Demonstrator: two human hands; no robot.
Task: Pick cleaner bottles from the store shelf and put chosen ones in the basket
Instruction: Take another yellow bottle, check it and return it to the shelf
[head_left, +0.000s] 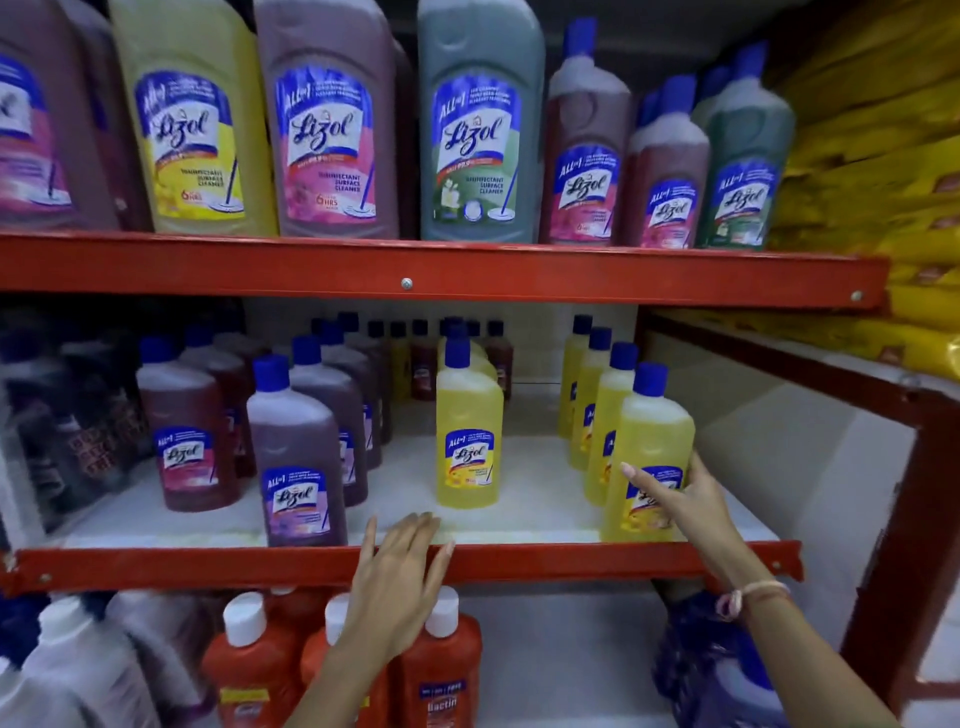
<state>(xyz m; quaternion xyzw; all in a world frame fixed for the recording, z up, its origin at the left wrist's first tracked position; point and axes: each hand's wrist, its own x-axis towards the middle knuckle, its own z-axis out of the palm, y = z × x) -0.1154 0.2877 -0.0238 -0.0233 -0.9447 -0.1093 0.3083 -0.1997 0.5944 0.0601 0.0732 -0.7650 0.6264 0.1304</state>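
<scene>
On the middle shelf (405, 564) stand small cleaner bottles with blue caps. My right hand (685, 499) wraps the lower part of the front yellow bottle (649, 441) at the right end, which stands upright on the shelf. A single yellow bottle (469, 431) stands mid-shelf, with more behind it. Purple bottles (296, 457) fill the left. My left hand (400, 577) lies flat with fingers spread over the red front rail, holding nothing. No basket is in view.
Large cleaner bottles (322, 119) line the top shelf. Orange bottles with white caps (441, 670) and white bottles (67, 665) stand on the bottom shelf. Yellow sacks (883, 156) are stacked at the right. A red upright post (904, 519) frames the shelf's right side.
</scene>
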